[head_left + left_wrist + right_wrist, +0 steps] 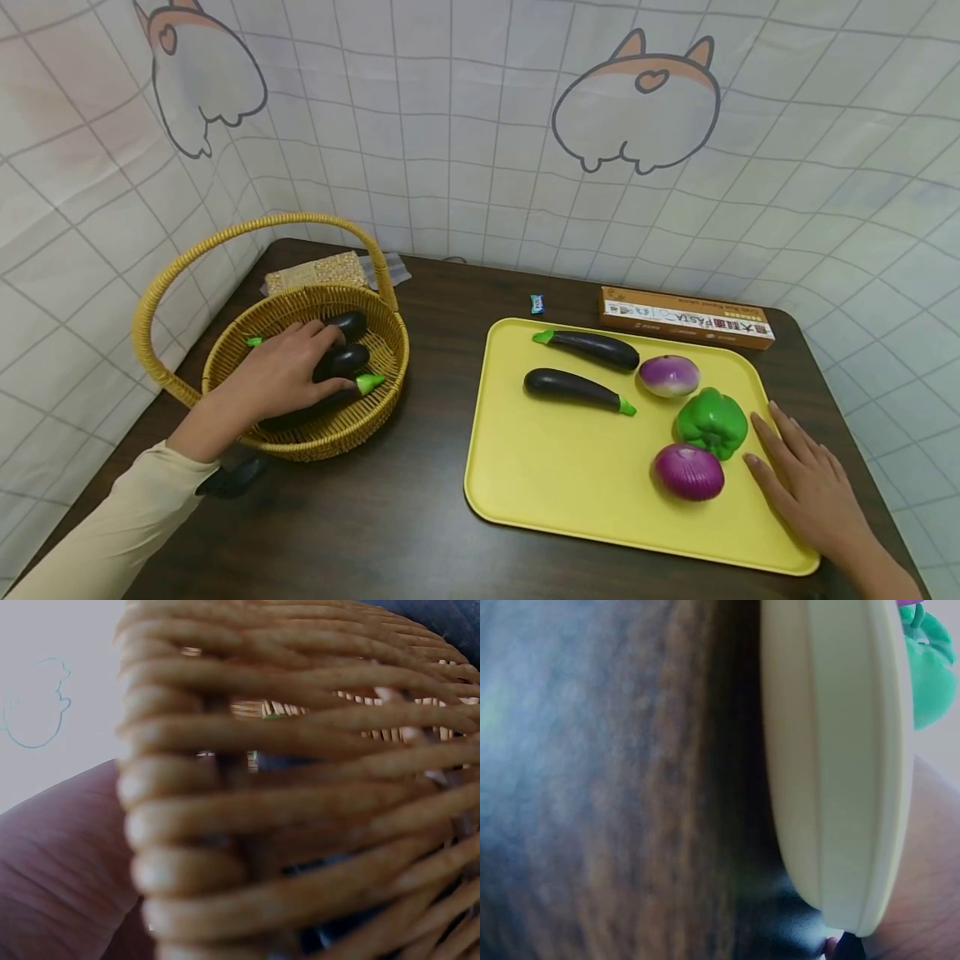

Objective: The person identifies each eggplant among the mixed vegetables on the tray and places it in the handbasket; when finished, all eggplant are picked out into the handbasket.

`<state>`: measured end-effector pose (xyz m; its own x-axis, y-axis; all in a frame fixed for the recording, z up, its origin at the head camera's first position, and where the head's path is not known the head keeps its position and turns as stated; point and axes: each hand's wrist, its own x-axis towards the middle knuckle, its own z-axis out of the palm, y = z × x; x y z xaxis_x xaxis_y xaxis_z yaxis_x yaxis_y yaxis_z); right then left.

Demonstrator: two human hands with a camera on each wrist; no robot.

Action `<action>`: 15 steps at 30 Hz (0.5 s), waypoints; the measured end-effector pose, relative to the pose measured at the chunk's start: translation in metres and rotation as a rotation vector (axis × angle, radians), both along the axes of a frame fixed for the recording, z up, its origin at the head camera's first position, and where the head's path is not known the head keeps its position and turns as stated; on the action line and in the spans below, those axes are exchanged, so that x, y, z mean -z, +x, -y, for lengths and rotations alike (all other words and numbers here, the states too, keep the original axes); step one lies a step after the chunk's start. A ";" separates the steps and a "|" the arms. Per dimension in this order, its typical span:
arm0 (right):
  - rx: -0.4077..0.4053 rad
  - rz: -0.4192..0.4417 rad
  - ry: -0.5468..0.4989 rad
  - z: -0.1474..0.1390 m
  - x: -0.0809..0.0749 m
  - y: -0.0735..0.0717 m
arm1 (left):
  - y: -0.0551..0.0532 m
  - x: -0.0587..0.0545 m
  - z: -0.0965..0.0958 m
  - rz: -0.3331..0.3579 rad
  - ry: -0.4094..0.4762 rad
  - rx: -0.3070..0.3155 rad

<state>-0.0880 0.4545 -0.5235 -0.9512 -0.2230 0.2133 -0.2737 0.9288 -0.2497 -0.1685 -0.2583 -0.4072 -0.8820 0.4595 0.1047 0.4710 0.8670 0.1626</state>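
My left hand [292, 362] reaches down into a yellow wicker basket [390, 400] with a tall handle. Its thumb and fingers lie on either side of a dark eggplant [343, 361], gripping it among several others. One eggplant's green stem [369, 383] shows by the thumb. In the left wrist view the basket weave [300, 802] hides most of the hand. My right hand [810, 479] rests with spread fingers on the right edge of a yellow tray [555, 475]. Nearest to it are a green bell pepper [711, 423] and a purple onion [688, 472].
Two eggplants, one above [592, 347] and one below [573, 387], and a purple-white onion [669, 376] lie on the tray. Behind it are a pasta box [686, 318] and a small blue packet [537, 303]. A bag of kernels [322, 273] lies behind the basket.
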 end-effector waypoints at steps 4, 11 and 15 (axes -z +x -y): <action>0.006 0.011 0.004 0.000 0.000 -0.001 | 0.001 0.000 0.002 0.014 -0.001 -0.006; 0.011 0.018 0.008 0.000 0.000 -0.001 | 0.003 0.000 0.003 0.025 0.005 -0.012; 0.011 0.023 0.007 0.000 0.000 0.000 | 0.004 -0.004 -0.003 -0.025 0.021 0.011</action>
